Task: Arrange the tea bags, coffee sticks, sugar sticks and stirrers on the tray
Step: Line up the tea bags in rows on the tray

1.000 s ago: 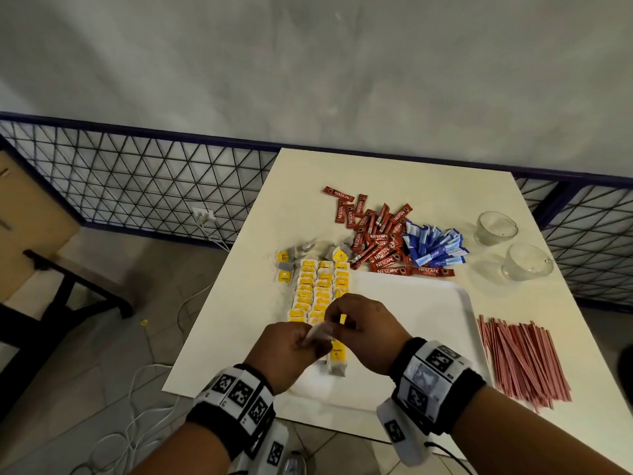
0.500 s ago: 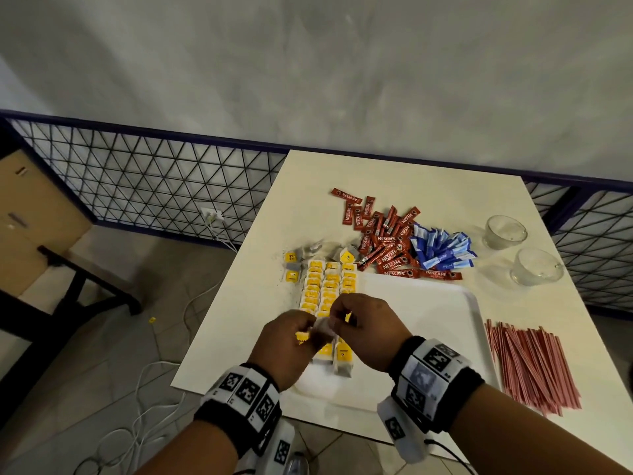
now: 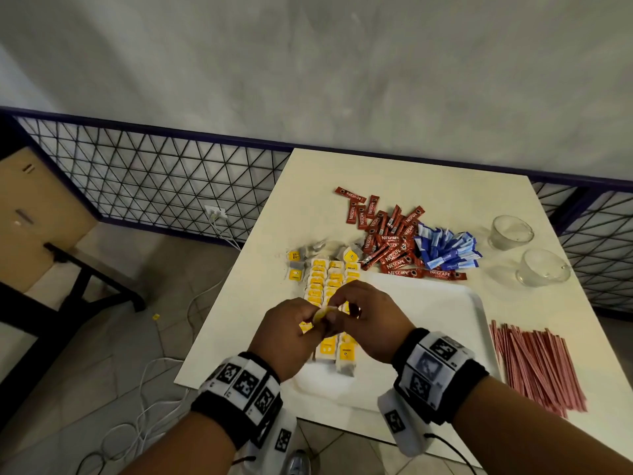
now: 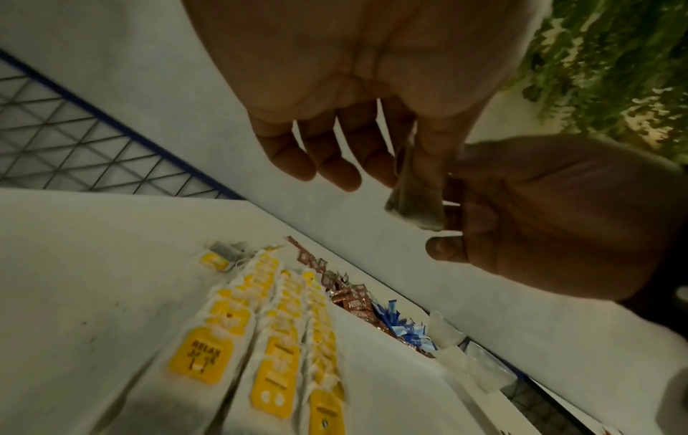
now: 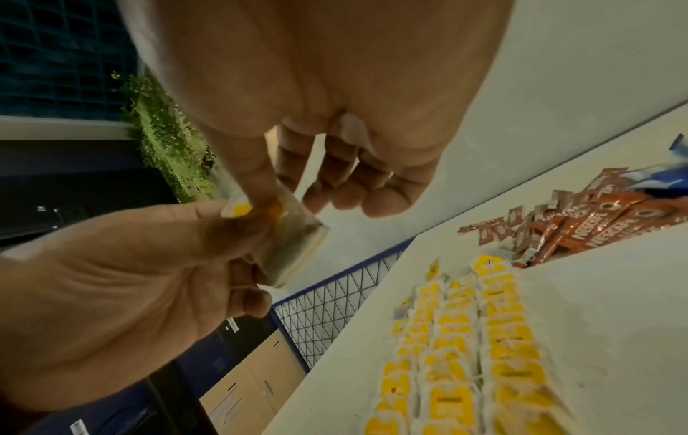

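Both hands are up over the near left part of the white tray point(image 3: 445, 303), sharing one tea bag point(image 5: 294, 244). The left hand point(image 3: 291, 334) and the right hand point(image 3: 370, 320) each pinch it between thumb and forefinger, other fingers loosely curled. Its yellow tag point(image 3: 320, 315) pokes out between the fingertips; whether it's folded I can't really tell, that spot is blurry.

Under the hands, three neat rows of tea bags point(image 3: 329, 282) run along the tray's left side, tags up. A few loose tea bags point(image 3: 296, 264) sit on the table point(image 3: 308, 186) just past the tray's far left corner. The coffee sticks point(image 3: 387, 238) and blue sugar sticks point(image 3: 445, 250) are piled beyond the tray, touching each other. The stirrers point(image 3: 534, 368) lie right of it, near two glass cups point(image 3: 527, 252).
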Available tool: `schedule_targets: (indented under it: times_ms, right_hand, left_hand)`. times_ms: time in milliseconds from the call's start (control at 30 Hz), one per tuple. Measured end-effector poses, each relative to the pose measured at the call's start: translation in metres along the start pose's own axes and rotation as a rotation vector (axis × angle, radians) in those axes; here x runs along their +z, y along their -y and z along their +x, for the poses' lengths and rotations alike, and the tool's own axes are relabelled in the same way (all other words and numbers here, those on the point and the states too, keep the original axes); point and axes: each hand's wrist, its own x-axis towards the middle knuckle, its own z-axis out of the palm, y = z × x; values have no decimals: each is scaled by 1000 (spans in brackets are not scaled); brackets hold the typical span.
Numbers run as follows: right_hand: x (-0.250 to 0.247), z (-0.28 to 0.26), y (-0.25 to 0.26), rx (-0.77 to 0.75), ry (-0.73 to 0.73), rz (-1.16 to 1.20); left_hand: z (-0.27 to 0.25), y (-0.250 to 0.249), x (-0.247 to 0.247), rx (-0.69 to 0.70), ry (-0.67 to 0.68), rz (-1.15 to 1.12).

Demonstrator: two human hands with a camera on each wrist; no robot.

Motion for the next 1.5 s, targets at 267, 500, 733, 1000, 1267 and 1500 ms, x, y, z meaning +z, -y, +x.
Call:
schedule_targets:
  times_ms: [267, 500, 733, 1000, 1267, 1500]
  right_hand:
    - [17, -13, -51, 220, 15, -104]
    - [41, -35, -87, 308, 153, -286]
    - [55, -36, -90, 291, 159, -314]
    - [61, -33, -92, 249, 209, -383]
    - [60, -33, -95, 227, 211, -380]
    - [49, -31, -90, 190, 228, -369]
  left_hand:
    - [-3, 41, 24, -385, 350, 180]
    - [-3, 57, 55, -431, 434, 413]
    - [1, 57, 64, -430, 395, 463]
    - [-8, 56, 59, -409, 285, 362]
    - [-14, 67, 63, -165, 517, 582]
    - [-8, 50, 54, -182, 503, 560]
